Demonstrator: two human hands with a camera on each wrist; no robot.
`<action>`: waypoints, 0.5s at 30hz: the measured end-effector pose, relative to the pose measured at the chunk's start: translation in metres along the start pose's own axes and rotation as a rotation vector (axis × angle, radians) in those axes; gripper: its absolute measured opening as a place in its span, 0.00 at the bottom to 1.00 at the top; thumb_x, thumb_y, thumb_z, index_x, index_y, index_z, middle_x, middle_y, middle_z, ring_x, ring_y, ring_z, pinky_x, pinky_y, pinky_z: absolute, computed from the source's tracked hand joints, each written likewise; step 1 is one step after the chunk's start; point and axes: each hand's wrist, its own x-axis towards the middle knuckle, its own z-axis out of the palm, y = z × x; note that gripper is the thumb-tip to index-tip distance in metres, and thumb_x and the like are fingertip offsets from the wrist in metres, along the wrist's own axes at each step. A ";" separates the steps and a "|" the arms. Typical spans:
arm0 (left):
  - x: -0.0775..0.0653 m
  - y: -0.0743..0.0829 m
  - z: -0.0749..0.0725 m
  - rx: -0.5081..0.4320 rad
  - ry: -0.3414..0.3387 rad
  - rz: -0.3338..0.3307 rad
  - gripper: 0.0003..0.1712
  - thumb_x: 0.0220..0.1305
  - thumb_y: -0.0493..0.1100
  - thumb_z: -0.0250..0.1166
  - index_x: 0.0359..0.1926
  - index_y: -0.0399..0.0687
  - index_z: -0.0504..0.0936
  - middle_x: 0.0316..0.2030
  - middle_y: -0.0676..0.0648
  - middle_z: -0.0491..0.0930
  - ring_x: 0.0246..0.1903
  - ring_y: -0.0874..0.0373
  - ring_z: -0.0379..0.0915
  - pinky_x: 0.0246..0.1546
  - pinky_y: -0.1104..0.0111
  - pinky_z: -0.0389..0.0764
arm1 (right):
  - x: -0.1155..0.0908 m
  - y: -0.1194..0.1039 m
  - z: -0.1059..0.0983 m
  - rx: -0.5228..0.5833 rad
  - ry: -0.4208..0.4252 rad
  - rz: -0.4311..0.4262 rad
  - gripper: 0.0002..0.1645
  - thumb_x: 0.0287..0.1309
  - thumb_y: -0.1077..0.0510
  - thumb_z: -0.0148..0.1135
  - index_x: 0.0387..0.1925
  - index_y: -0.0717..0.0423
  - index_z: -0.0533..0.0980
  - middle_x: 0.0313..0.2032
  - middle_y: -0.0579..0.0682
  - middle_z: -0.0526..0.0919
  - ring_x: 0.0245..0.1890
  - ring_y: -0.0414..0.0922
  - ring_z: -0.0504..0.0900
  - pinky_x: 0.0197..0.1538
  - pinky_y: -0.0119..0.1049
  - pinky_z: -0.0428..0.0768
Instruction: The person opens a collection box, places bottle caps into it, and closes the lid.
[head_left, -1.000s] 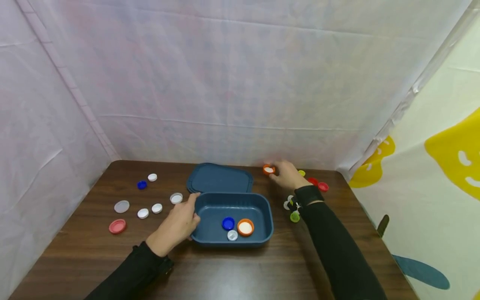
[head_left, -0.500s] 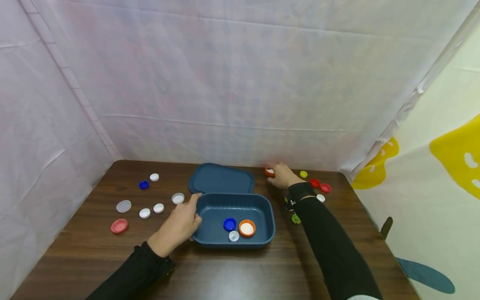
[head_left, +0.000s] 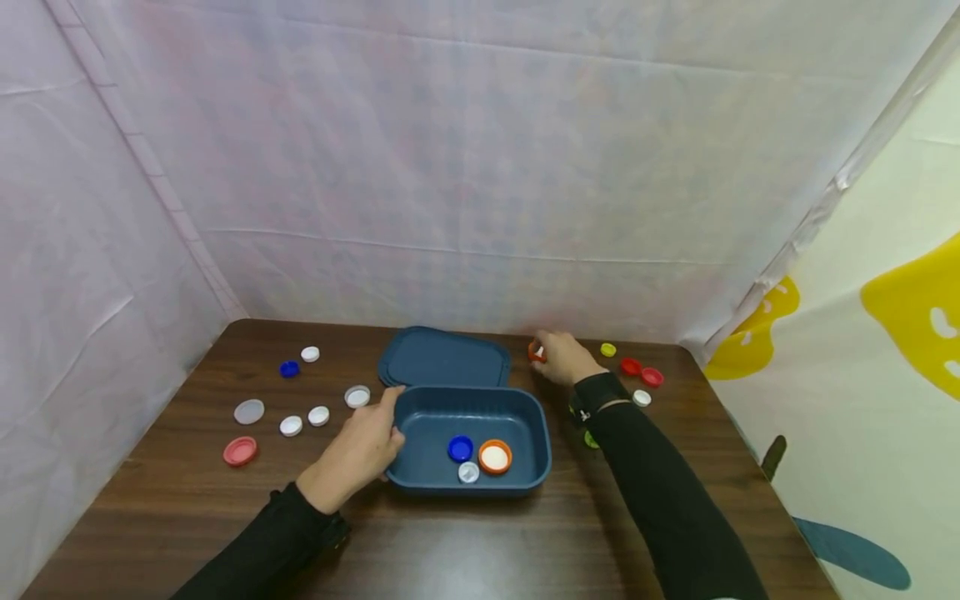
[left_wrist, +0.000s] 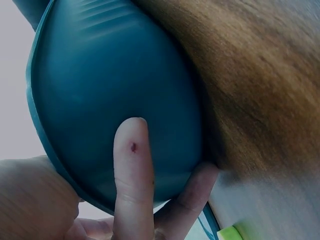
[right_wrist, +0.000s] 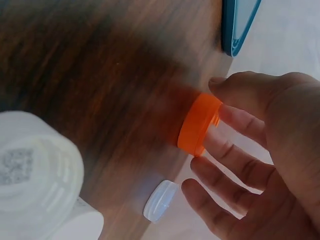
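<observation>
Tabletop (head_left: pixel 465 550), right hand (head_left: pixel 566 358) pinching orange cap (right_wrist: pixel 196 125), white face palmward, left hand (head_left: pixel 354 450) gripping box (head_left: pixel 427 425)

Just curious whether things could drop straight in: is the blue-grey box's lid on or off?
Off. The lid lies on the table behind the box, whose uncovered top shows three caps inside.

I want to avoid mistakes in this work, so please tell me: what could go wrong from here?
The right hand has the orange cap only by the fingertips, so it may slip. The green cap lies partly hidden by the right sleeve, which might brush it. If the left hand pulls the box it grips, the caps inside could slide.
</observation>
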 end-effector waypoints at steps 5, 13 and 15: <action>0.000 0.001 -0.001 -0.004 -0.002 -0.002 0.43 0.75 0.27 0.62 0.88 0.35 0.64 0.35 0.41 0.83 0.14 0.59 0.80 0.14 0.67 0.85 | -0.021 -0.051 -0.037 -0.009 -0.054 0.095 0.07 0.68 0.58 0.82 0.42 0.55 0.90 0.43 0.56 0.92 0.41 0.52 0.89 0.47 0.50 0.93; 0.001 0.001 0.000 -0.003 -0.006 -0.006 0.43 0.75 0.27 0.62 0.88 0.35 0.64 0.34 0.42 0.82 0.14 0.59 0.81 0.14 0.67 0.85 | -0.030 -0.055 -0.037 -0.013 -0.041 0.103 0.08 0.68 0.59 0.81 0.41 0.60 0.90 0.44 0.59 0.87 0.41 0.51 0.87 0.47 0.48 0.92; 0.000 0.001 0.000 -0.004 -0.008 -0.009 0.43 0.75 0.27 0.62 0.88 0.35 0.64 0.34 0.42 0.82 0.14 0.59 0.81 0.15 0.67 0.85 | -0.032 -0.054 -0.037 0.006 -0.030 0.088 0.06 0.68 0.60 0.81 0.38 0.59 0.90 0.41 0.57 0.91 0.38 0.50 0.88 0.45 0.48 0.92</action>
